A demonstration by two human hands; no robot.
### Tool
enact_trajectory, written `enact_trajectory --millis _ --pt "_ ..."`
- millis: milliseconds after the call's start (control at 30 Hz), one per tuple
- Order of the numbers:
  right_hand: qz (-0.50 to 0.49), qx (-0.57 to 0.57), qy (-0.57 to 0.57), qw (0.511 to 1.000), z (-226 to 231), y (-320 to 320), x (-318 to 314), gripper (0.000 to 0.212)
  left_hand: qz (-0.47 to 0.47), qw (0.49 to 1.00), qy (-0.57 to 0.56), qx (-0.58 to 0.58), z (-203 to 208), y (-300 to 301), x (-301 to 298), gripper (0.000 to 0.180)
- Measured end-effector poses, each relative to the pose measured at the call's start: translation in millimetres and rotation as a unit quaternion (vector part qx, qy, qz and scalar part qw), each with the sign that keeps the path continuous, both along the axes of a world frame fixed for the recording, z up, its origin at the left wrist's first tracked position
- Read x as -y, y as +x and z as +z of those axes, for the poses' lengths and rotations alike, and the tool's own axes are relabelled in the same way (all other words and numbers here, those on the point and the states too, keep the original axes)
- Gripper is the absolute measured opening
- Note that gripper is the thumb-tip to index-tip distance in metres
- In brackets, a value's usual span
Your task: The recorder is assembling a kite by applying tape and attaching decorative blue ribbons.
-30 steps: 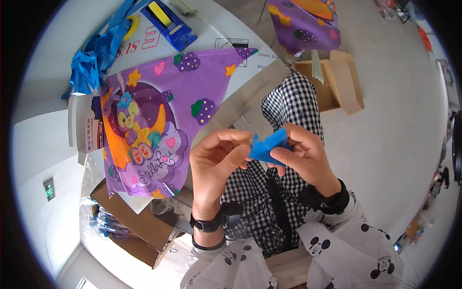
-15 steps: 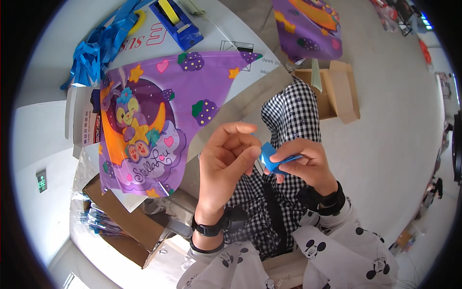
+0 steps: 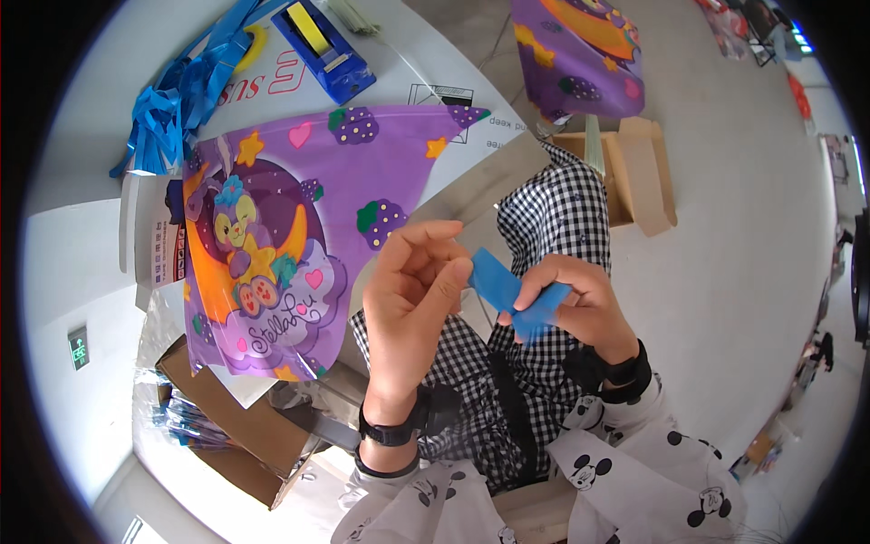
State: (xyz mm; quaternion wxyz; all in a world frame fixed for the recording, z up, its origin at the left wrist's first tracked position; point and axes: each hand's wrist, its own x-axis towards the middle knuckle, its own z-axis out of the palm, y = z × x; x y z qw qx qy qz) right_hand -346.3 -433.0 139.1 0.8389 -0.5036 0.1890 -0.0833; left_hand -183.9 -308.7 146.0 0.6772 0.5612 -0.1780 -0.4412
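Both my hands are raised above my lap with a short blue ribbon strip (image 3: 497, 279) stretched between them. The thumb and fingers of my left hand (image 3: 419, 299) pinch its left end. My right hand (image 3: 580, 304) grips the other end, where the strip folds and a blurred flap hangs below the fingers. To the left lies a purple printed plastic sheet (image 3: 340, 177) with a cartoon figure, moon, stars and berries. It rests on a white printed board (image 3: 399, 68), apart from my hands.
A blue tape dispenser (image 3: 340, 77) with a yellow roll and a bundle of blue ribbons (image 3: 163, 122) lie on the board. Another purple sheet (image 3: 580, 68) is at the far right, by an open cardboard box (image 3: 645, 177). A brown carton (image 3: 236, 426) with packets stands lower left.
My hands have drawn slightly apart, the left one moving left. The blue strip, bunched before, now shows longer and flatter between them.
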Motion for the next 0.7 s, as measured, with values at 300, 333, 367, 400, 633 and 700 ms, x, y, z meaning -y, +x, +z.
enact_trajectory --millis 300,333,367,400,633,700 --pt "-0.026 -0.086 -0.057 0.994 -49.9 26.0 47.1 0.005 0.008 0.914 0.119 0.388 -72.7 23.8 46.4 0.032" --pt "-0.052 -0.064 -0.046 0.996 -59.3 30.8 55.5 0.006 -0.015 0.829 0.134 0.542 -88.5 29.1 56.3 0.038" --pt "-0.074 -0.069 -0.06 0.993 -69.2 36.1 62.0 0.007 -0.013 0.827 0.127 0.547 -103.7 32.3 65.5 0.038" --pt "-0.093 -0.12 -0.065 0.986 -78.0 40.2 68.0 0.008 -0.041 0.785 0.148 0.6 -117.6 34.8 74.7 0.047" --pt "-0.083 -0.132 -0.102 0.982 -118.6 43.3 80.6 0.009 -0.175 0.664 0.261 0.678 -138.7 32.0 30.9 0.061" --pt "-0.04 -0.146 -0.126 0.98 -124.0 45.5 78.6 0.01 -0.178 0.653 0.269 0.685 -135.7 31.8 16.1 0.058"
